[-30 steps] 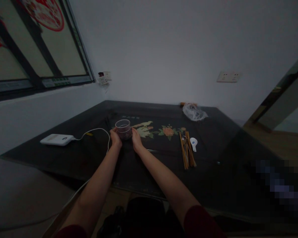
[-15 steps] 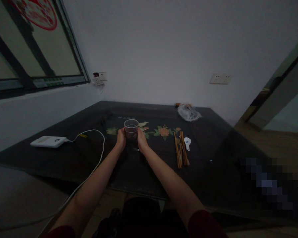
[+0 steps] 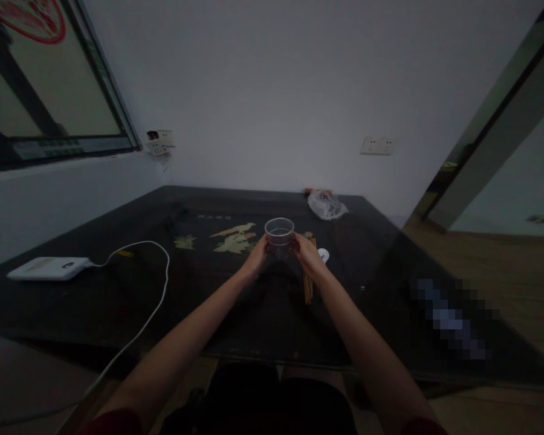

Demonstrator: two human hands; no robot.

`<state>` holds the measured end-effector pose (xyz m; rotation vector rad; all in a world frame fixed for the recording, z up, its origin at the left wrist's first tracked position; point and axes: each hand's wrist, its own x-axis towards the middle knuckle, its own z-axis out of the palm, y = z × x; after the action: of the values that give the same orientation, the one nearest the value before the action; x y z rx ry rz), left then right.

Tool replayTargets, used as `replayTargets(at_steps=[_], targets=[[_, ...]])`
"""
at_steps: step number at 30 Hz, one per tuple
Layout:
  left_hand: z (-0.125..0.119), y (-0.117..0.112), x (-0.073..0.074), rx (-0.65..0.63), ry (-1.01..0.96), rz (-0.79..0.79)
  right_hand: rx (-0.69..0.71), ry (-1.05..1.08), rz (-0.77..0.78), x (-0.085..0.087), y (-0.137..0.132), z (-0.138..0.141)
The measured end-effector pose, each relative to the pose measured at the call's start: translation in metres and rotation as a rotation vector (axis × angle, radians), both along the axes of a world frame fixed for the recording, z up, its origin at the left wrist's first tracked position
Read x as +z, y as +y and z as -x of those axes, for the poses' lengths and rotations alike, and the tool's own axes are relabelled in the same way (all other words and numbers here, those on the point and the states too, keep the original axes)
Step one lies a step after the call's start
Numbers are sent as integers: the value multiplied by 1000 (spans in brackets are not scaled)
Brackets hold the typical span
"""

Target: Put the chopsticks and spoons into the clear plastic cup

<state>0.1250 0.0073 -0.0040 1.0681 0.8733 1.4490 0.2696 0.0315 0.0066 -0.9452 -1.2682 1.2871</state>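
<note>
Clear plastic cup (image 3: 280,236), upright, held above dark table (image 3: 118,290)

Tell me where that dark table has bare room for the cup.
Free: the front strip of the table between the white cable and the chopsticks, and the back left behind the white box. Crowded: around the right hand, where the chopsticks and a white spoon lie near the held cup.

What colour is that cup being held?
Clear and see-through; the cup shows best in the head view.
</note>
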Motion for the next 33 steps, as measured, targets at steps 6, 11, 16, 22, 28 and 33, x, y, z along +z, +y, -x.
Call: replayTargets(at_steps=[6, 11, 16, 22, 28, 33], targets=[[-15, -9, -6, -36, 117, 37, 43, -91, 116, -2, -14, -31], [-4, -17, -7, -119, 204, -17, 173, -162, -59, 0, -21, -28], [5, -16, -8, -152, 327, -80, 198, -178, -92, 1, -24, -25], [6, -13, -13, -122, 417, -98, 218, -205, -62, -5, -20, -24], [9, -10, -19, -147, 423, -91, 233, -244, -65, -9, -15, -29], [10, -10, -20, -170, 429, -88, 253, -263, -56, -9, -14, -33]])
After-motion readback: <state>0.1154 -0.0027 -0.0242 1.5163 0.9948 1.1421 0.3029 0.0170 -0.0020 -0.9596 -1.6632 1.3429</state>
